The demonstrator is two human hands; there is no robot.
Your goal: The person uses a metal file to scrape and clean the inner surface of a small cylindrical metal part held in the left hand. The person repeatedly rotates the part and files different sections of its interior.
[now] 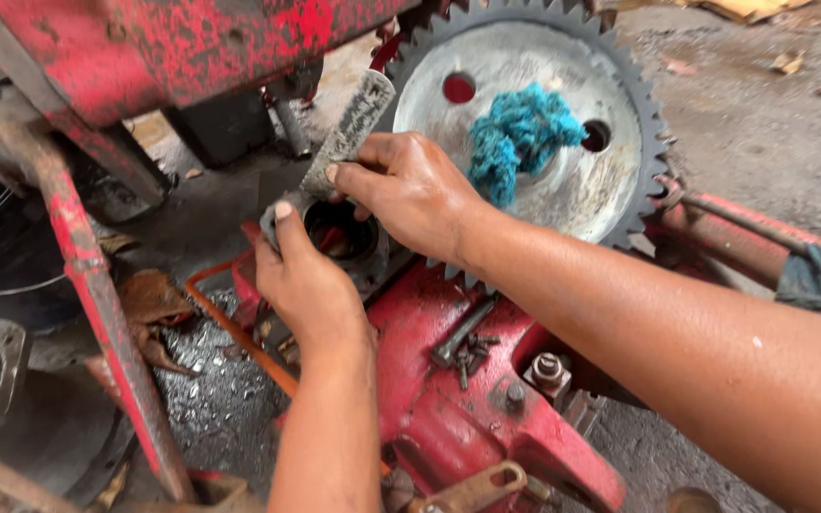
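Red engine housing, hands gripping gasket strip

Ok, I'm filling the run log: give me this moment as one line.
left hand: pinches strip's lower end | right hand: holds grey flat strip over round opening | gear: blue rag on it

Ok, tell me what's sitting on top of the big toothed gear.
A crumpled blue rag lies on the gear, over its middle. Two round holes show beside it; the gear's centre under the rag is hidden.
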